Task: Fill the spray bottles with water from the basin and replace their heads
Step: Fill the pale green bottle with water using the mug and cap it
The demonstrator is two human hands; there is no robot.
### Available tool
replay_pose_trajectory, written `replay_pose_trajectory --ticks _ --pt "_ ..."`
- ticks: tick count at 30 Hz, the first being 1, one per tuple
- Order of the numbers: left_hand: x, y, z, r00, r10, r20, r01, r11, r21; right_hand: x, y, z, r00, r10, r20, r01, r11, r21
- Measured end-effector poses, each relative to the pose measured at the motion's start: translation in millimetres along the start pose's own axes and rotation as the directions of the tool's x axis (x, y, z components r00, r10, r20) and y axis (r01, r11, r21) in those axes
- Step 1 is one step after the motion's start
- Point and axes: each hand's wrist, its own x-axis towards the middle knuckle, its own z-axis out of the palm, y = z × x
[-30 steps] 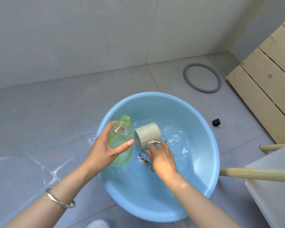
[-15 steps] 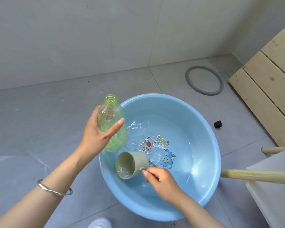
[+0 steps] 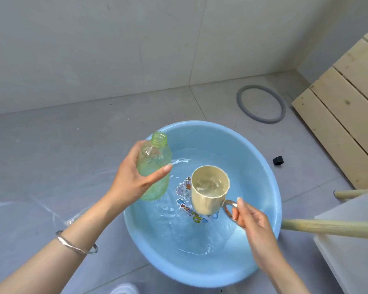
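Water is carried in the cream cup (image 3: 208, 188), whose handle is pinched by the right hand (image 3: 252, 220) above the blue basin (image 3: 266, 175). The headless green bottle (image 3: 154, 164) is gripped by the left hand (image 3: 133, 183) alongside; pouring and head refitting are judged outstanding.

A grey rubber ring (image 3: 261, 120) lies flat on the grey tiled floor (image 3: 72, 145) near the pale wall (image 3: 115, 49). A small black cube (image 3: 278, 160) sits between the ring and a pale wooden slatted panel (image 3: 344, 115). Two round wooden poles (image 3: 327, 227) reach out from a white board (image 3: 353, 251). A clear plastic sheet (image 3: 51, 211) lies crumpled on the floor.
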Motion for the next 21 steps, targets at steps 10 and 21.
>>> replay_pose_trajectory --ticks 10,21 --pt "-9.4 -8.7 29.8 0.965 -0.030 0.262 -0.015 0.986 0.167 -7.2 -51.5 -22.6 0.971 -0.204 -0.123 0.193 0.977 -0.094" --pt "-17.0 -24.3 40.1 0.933 -0.061 0.355 -0.021 0.975 0.221 -15.6 -66.6 -20.1 0.929 -0.363 -0.073 0.318 0.884 -0.341"
